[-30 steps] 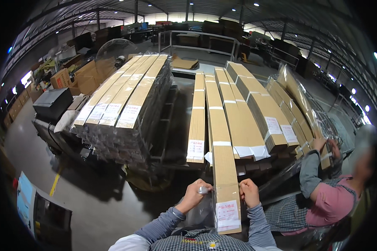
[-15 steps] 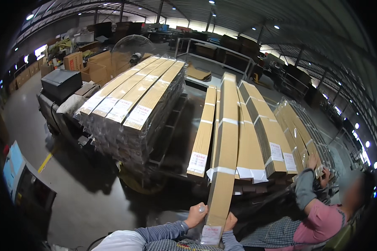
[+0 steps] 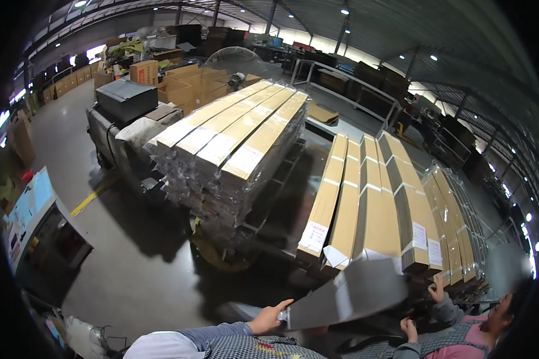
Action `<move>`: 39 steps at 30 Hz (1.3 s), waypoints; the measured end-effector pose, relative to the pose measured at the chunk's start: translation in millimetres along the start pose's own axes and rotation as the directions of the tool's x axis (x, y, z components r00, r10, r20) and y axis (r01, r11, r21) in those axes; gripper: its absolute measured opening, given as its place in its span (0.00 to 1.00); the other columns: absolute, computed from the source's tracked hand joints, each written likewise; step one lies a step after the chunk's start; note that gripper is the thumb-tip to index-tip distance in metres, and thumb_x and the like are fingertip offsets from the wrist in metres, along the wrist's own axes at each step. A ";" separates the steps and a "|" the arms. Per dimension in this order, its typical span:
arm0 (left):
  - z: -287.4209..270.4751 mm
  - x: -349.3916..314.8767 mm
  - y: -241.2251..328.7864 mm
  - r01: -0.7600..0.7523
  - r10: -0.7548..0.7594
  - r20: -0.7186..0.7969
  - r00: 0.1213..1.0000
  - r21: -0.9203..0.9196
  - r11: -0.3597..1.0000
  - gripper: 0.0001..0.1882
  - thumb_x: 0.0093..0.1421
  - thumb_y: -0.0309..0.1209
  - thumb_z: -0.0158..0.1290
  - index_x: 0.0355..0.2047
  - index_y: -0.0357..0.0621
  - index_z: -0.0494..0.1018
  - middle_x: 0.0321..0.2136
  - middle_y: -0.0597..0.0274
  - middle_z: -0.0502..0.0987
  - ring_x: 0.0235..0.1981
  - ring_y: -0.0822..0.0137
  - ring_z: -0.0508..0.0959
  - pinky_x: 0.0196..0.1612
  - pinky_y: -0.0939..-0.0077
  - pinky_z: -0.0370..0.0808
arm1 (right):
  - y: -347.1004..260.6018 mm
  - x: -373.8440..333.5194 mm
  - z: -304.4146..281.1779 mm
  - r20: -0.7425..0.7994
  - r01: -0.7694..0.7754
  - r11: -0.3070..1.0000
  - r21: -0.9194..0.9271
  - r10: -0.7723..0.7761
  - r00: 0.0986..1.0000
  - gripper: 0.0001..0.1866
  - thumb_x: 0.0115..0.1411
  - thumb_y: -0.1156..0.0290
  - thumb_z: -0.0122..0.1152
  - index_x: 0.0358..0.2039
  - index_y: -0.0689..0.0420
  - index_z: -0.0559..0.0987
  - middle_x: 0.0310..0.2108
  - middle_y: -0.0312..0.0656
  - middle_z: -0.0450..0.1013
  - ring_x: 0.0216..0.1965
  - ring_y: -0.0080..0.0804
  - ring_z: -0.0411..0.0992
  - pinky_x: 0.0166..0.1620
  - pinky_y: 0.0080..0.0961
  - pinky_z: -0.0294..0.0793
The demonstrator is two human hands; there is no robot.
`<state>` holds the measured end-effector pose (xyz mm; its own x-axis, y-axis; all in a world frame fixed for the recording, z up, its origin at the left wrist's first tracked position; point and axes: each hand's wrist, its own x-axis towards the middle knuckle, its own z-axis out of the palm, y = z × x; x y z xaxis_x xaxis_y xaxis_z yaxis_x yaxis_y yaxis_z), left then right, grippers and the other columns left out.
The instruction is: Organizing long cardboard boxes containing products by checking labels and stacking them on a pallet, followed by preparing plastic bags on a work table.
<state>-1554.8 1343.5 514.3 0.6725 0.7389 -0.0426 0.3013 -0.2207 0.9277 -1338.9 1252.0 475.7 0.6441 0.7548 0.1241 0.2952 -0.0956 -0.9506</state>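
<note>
A long bundle of flat cardboard strips [image 3: 347, 293] lies slantwise in front of me, its dark grey side toward me. A white band crosses it, and its far end is smeared by motion. My left hand [image 3: 268, 317] grips the bundle's near left end, where there is a bit of clear wrap. My right hand is out of sight, apparently behind the bundle. Just beyond lie several strapped cardboard bundles [image 3: 341, 203] side by side, some with white labels on their near ends.
To the left stands a plastic-wrapped stack of cardboard bundles [image 3: 227, 131]. A co-worker [image 3: 461, 329] in pink is close on my right, hands near the bundles' ends. A black box [image 3: 126, 100], a fan [image 3: 236, 78] and a railing [image 3: 347, 90] stand farther off.
The bundle has come off the row and turned from lengthwise to crosswise, showing its dark side. My right hand has gone from sight. The co-worker's hands have left the wrapped bundles. The view has shifted left.
</note>
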 end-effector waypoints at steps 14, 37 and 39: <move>-107.1 -25.1 55.0 -0.243 0.241 -0.152 0.959 0.003 0.970 0.18 0.46 0.21 0.56 0.40 0.47 0.78 0.32 0.52 0.81 0.34 0.51 0.81 0.36 0.68 0.77 | -115.0 38.9 68.0 0.165 0.139 0.961 0.237 -0.181 0.970 0.04 0.59 0.82 0.53 0.34 0.60 0.71 0.22 0.29 0.65 0.22 0.11 0.61 0.26 0.14 0.61; -308.7 -101.9 241.2 -0.686 0.710 -0.264 0.653 -0.604 0.406 0.18 0.60 0.38 0.59 0.41 0.34 0.75 0.37 0.35 0.79 0.19 0.68 0.76 0.21 0.77 0.71 | -91.6 -67.4 240.4 0.617 -0.545 0.512 0.664 0.037 0.786 0.42 0.50 0.68 0.68 0.63 0.58 0.57 0.53 0.43 0.68 0.56 0.34 0.66 0.59 0.32 0.65; -287.9 -77.1 231.3 -0.659 0.452 -0.487 0.747 -0.626 0.416 0.35 0.60 0.39 0.56 0.62 0.39 0.55 0.38 0.50 0.77 0.32 0.63 0.77 0.34 0.75 0.74 | -77.2 -45.3 253.4 0.517 -0.443 0.599 0.668 0.055 0.854 0.48 0.46 0.69 0.71 0.64 0.59 0.55 0.54 0.43 0.67 0.57 0.33 0.65 0.60 0.29 0.64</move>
<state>-1731.5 1418.8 839.0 0.3099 0.7622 0.5684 -0.7418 -0.1801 0.6460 -1569.7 1389.7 471.4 0.2018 0.9749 -0.0935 -0.5796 0.0419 -0.8138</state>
